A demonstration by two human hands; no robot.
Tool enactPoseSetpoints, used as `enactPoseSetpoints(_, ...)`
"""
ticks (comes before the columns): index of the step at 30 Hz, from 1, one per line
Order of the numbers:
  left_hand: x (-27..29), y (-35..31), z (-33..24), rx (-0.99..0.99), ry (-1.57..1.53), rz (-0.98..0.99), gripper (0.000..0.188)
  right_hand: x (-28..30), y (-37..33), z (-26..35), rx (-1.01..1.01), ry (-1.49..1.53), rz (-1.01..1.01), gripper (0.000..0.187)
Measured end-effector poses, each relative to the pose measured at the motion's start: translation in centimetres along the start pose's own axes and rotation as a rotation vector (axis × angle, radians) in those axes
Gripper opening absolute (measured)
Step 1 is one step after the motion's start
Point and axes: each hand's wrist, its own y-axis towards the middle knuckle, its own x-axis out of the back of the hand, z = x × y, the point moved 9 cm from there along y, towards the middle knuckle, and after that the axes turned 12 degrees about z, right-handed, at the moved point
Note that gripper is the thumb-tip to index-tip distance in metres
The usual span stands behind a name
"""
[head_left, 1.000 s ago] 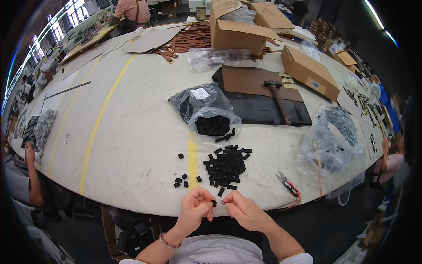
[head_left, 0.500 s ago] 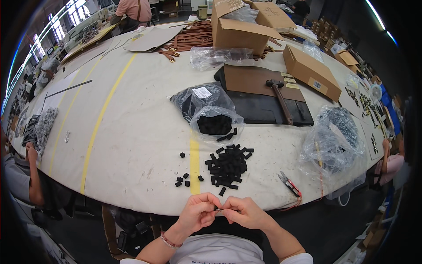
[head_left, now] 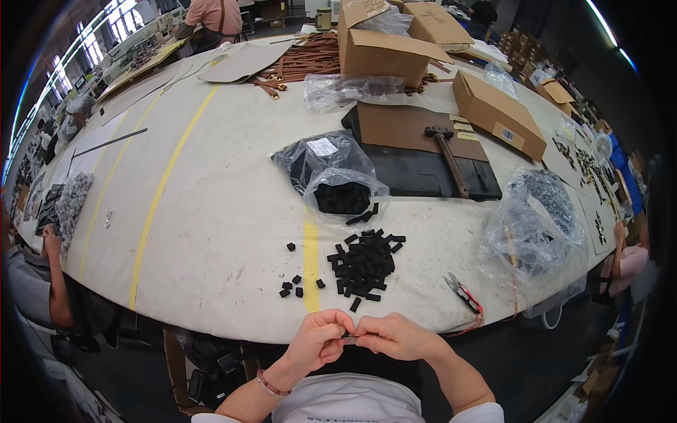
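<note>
At lower centre, a small dark piece [head_left: 346,334], mostly hidden, is clamped in the grip of the left hand [head_left: 321,338]; whether the right hand [head_left: 396,337] clamps it too, I cannot tell. Slipping fingertips could drop it past the counter [head_left: 226,211] edge, below the centre's black pile [head_left: 363,266].

Table [head_left: 211,211] open mid-left; black pile [head_left: 363,264] blocks ahead; far right seems cluttered.

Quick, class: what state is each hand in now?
Left hand: closed, pinching a small dark piece.
Right hand: closed; what it holds cannot be told.
</note>
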Motion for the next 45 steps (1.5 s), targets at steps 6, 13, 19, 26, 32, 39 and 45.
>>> enactPoseSetpoints(6, 0.7, -0.1, -1.1, -0.162, 0.061, -0.191, 0.012, 1.3, -0.8, 1.5, -0.047, -0.436, -0.345, 0.008)
enactPoseSetpoints(13, -3.8, -3.5, -5.3, -0.922, 1.279, -0.347, 0.016, 1.0, -1.2, 3.0, 0.036, -0.562, -0.599, 0.013)
enactPoseSetpoints(19, -6.9, -3.7, -2.7, -0.891, 1.404, -0.070, 0.018, 3.5, -2.5, 2.5, 0.016, -0.462, -0.843, 0.006)
enactPoseSetpoints(26, -2.1, 0.4, 0.6, -0.049, -0.230, 0.123, 0.025, 1.5, -2.9, 3.3, 0.238, -0.641, -0.813, 0.014)
enactPoseSetpoints(32, -2.1, -0.3, 1.8, 0.009, -0.509, 0.074, 0.017, 0.6, -3.2, 3.7, 0.279, -0.785, -0.854, 0.015)
enactPoseSetpoints(39, -1.3, -2.5, -8.8, -0.435, 1.736, -0.522, 0.014, 5.3, -3.9, -0.9, -0.106, -0.415, -0.749, 0.024)
enactPoseSetpoints(45, -2.6, -1.6, -10.3, -0.515, 2.006, -0.602, 0.017, 5.2, -3.1, -1.0, -0.095, -0.496, -0.745, 0.018)
